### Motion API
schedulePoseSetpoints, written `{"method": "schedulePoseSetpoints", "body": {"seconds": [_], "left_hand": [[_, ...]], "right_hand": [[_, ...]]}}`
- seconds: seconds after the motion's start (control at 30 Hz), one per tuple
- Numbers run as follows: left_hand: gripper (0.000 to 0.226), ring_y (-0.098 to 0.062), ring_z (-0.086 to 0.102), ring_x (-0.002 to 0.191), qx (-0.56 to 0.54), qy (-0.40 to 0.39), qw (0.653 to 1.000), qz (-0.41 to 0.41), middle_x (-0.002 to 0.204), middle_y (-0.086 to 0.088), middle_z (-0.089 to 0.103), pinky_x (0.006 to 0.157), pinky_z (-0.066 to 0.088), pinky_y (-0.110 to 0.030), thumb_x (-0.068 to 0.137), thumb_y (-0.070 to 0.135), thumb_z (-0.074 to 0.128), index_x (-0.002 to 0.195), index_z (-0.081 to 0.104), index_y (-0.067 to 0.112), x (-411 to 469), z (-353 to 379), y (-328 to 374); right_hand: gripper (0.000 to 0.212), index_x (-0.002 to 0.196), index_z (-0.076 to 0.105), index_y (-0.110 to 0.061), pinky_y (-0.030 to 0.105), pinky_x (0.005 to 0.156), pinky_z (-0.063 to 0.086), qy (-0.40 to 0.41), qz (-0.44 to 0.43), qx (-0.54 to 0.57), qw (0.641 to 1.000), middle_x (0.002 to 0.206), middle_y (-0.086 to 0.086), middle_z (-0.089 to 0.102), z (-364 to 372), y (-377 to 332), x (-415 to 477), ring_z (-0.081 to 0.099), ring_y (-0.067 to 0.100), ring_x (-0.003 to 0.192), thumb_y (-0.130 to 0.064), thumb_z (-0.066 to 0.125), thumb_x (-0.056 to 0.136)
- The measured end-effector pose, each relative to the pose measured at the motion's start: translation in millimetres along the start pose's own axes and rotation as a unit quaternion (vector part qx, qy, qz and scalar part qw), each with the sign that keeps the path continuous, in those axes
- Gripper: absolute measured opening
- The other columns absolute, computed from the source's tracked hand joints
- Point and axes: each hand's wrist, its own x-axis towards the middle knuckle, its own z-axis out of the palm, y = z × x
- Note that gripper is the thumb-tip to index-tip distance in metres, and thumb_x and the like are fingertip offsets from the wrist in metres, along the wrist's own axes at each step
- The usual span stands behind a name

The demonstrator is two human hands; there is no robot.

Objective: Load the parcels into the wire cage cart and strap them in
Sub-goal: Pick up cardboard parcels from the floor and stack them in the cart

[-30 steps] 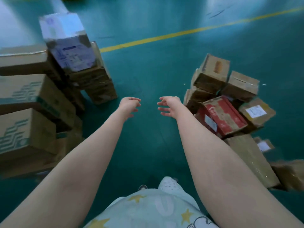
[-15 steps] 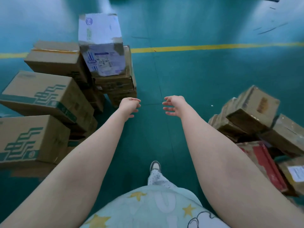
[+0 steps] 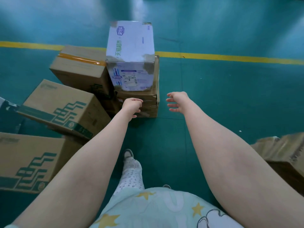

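**Both hands reaching out at the parcel stack, holding nothing**

I am looking down at a green floor (image 3: 230, 99) through the head camera. At the left edge of the floor a green-logo parcel (image 3: 24, 162) is sitting flat. Just behind it a tilted parcel (image 3: 62, 106) with the same green print is leaning with one end raised. Farther back, an orange-taped parcel (image 3: 80, 69) is standing just beside the central stack.

That stack is made of brown cartons (image 3: 148, 102) piled on the floor. A white parcel (image 3: 131, 55) with blue and green print is resting on top, and a label is facing me.

The left hand (image 3: 132, 106) is hanging in front of the brown cartons. Its fingers are loosely curled and gripping nothing. I cannot tell whether the knuckles are touching the cardboard.

Below the hands, one shoe (image 3: 128, 153) is stepping forward on the bare floor.

The right hand (image 3: 177, 101) is hovering over open floor just right of the stack. Its fingers are spread apart and it is holding nothing.

A yellow line (image 3: 230, 57) is running across the floor behind the stack. At the right edge of the floor, crumpled brown parcels (image 3: 283, 155) are lying well apart from the stack, and they are partly cut off by the frame
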Motion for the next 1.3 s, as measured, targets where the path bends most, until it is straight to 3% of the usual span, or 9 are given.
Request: {"method": "schedulePoseSetpoints", "body": {"seconds": [0.27, 0.37, 0.47, 0.63, 0.8, 0.93, 1.07, 1.2, 1.3], "left_hand": [[0.036, -0.024, 0.047, 0.109, 0.027, 0.004, 0.999, -0.03, 0.13, -0.009, 0.051, 0.081, 0.036, -0.031, 0.095, 0.014, 0.05, 0.131, 0.049, 0.01, 101.7, -76.9, 60.1], [0.051, -0.027, 0.045, 0.124, 0.02, 0.01, 0.999, -0.049, 0.138, -0.01, 0.047, 0.091, 0.037, -0.035, 0.093, 0.023, 0.054, 0.139, 0.038, 0.008, 135.6, -96.2, 71.8], [0.065, -0.029, 0.049, 0.119, 0.008, 0.015, 0.998, -0.057, 0.134, -0.012, 0.05, 0.089, 0.041, -0.036, 0.082, 0.034, 0.061, 0.137, 0.037, 0.01, 172.6, -104.8, 78.0], [0.078, -0.03, 0.055, 0.111, -0.059, 0.046, 0.994, -0.076, 0.132, -0.015, 0.048, 0.094, 0.048, -0.044, 0.074, 0.041, 0.058, 0.14, 0.024, 0.015, 214.5, -102.0, 89.8], [0.064, -0.021, 0.051, 0.1, -0.093, 0.087, 0.989, -0.07, 0.124, -0.002, 0.046, 0.082, 0.043, -0.036, 0.092, 0.035, 0.048, 0.146, 0.018, 0.02, 236.0, -99.9, 109.4], [0.057, -0.036, 0.044, 0.114, -0.091, 0.021, 0.986, -0.136, 0.128, -0.008, 0.043, 0.093, 0.037, -0.063, 0.091, 0.043, 0.047, 0.142, 0.026, 0.029, 253.7, -105.5, 114.4], [0.059, -0.037, 0.051, 0.114, -0.116, 0.002, 0.986, -0.123, 0.129, -0.01, 0.048, 0.088, 0.047, -0.06, 0.087, 0.051, 0.054, 0.138, 0.032, 0.031, 262.9, -103.8, 106.6], [0.058, -0.029, 0.059, 0.108, -0.154, 0.038, 0.985, -0.062, 0.124, -0.005, 0.056, 0.078, 0.053, -0.045, 0.086, 0.05, 0.058, 0.135, 0.039, 0.027, 266.5, -93.8, 111.8], [0.061, -0.026, 0.064, 0.1, -0.16, 0.019, 0.986, -0.034, 0.12, -0.004, 0.06, 0.067, 0.054, -0.037, 0.085, 0.05, 0.061, 0.135, 0.041, 0.023, 265.6, -86.7, 121.3]], "right_hand": [[0.037, 0.131, 0.048, -0.007, 0.038, 0.075, 0.048, 0.011, 0.02, 0.04, 0.999, 0.122, 0.011, 0.053, 83.8, -72.5, 70.5, 0.053, 0.027, 0.097, -0.012, 0.043, 0.095], [0.031, 0.128, 0.047, -0.008, 0.039, 0.086, 0.047, 0.021, 0.026, 0.038, 0.999, 0.102, 0.006, 0.051, 93.3, -88.0, 91.2, 0.05, 0.026, 0.099, -0.013, 0.041, 0.098], [0.029, 0.126, 0.046, -0.008, 0.038, 0.084, 0.047, 0.042, 0.035, 0.04, 0.998, 0.089, 0.002, 0.047, 99.4, -98.1, 109.4, 0.051, 0.026, 0.097, -0.015, 0.04, 0.099], [0.042, 0.135, 0.036, -0.009, 0.042, 0.084, 0.049, 0.095, 0.041, 0.023, 0.994, 0.136, 0.007, 0.04, 111.7, -117.1, 148.1, 0.048, 0.031, 0.115, -0.025, 0.044, 0.097], [0.059, 0.147, 0.02, -0.015, 0.045, 0.085, 0.051, 0.116, 0.063, -0.016, 0.991, 0.147, 0.009, 0.029, 109.3, -124.0, 187.4, 0.051, 0.03, 0.113, -0.03, 0.046, 0.096], [0.066, 0.151, 0.006, -0.029, 0.039, 0.069, 0.052, 0.032, 0.101, -0.018, 0.994, 0.153, 0.003, 0.025, 107.8, -127.5, 206.9, 0.058, 0.028, 0.092, -0.041, 0.043, 0.097], [0.043, 0.138, 0.037, -0.019, 0.041, 0.066, 0.054, 0.002, 0.101, 0.092, 0.991, 0.129, 0.008, 0.048, 111.6, -130.4, 217.6, 0.057, 0.032, 0.098, -0.034, 0.046, 0.099], [0.022, 0.117, 0.046, -0.017, 0.049, 0.077, 0.055, 0.055, 0.047, 0.142, 0.987, 0.115, 0.007, 0.055, 110.3, -133.7, 222.6, 0.059, 0.031, 0.095, -0.029, 0.048, 0.098], [0.019, 0.115, 0.049, -0.017, 0.041, 0.075, 0.053, 0.086, 0.02, 0.153, 0.984, 0.113, 0.007, 0.057, 93.4, -144.4, 224.5, 0.059, 0.028, 0.093, -0.025, 0.049, 0.097]]}}
